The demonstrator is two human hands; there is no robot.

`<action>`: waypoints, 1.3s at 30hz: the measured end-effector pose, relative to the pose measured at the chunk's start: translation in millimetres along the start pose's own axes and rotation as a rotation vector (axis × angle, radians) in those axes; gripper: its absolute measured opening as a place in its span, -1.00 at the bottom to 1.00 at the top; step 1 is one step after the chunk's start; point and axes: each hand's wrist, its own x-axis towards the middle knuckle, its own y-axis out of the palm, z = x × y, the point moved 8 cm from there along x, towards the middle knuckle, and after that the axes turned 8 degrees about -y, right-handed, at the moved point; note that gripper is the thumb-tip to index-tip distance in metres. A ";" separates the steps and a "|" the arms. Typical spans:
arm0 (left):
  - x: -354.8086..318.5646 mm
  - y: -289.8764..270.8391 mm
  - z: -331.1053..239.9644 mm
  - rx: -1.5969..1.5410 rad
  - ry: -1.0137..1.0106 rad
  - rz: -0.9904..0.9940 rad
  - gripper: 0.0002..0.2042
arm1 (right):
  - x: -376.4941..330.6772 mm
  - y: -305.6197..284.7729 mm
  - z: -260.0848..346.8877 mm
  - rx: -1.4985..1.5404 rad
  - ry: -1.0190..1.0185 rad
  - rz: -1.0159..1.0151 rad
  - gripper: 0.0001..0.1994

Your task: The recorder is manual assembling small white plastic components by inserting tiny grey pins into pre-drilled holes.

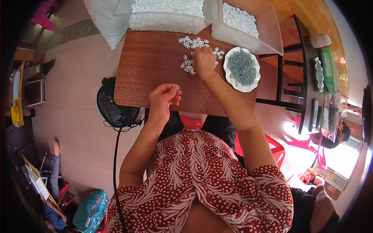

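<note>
My left hand (pixel 163 99) is raised over the near edge of the brown table (pixel 151 66). Its thumb and fingers pinch a small white plastic piece (pixel 177 88). My right hand (pixel 204 62) reaches to the loose white plastic pieces (pixel 188 65) scattered on the tabletop, many with dark holes. Its fingers curl down among them, and the tips are hidden, so what they grip does not show. Right of that hand stands a white scalloped plate (pixel 227 75) heaped with small grey screw-like pieces (pixel 243 68).
Two clear plastic bins (pixel 167 24) (pixel 268 42) full of white pieces stand along the far side. A white sack (pixel 107 23) leans at the far left. Beside the table's left edge is a black bag (pixel 112 103). A dark cable (pixel 115 167) runs past my left arm. Other people sit farther off.
</note>
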 end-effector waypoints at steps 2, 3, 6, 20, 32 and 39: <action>1.0 -1.6 -0.6 0.004 0.003 -0.008 -0.89 | 2.7 0.9 2.0 -0.004 -0.010 -0.013 -0.90; 1.6 -2.0 -1.2 -0.003 0.008 -0.012 -0.89 | 4.8 2.3 1.8 0.014 -0.003 0.001 -0.91; 3.6 -1.5 -2.6 -0.014 0.020 -0.011 -0.90 | 10.2 1.0 3.1 0.038 -0.001 0.030 -0.91; 0.2 3.1 -16.3 -0.018 0.040 -0.036 -0.89 | 0.2 -18.6 2.6 0.498 0.080 0.065 -0.85; -33.2 47.5 -28.3 0.050 0.137 0.058 -0.88 | -86.2 -62.9 32.9 1.895 0.921 0.269 -0.83; -53.0 56.5 -26.6 0.094 0.208 0.033 -0.91 | -93.3 -84.3 44.1 1.913 0.904 0.186 -0.84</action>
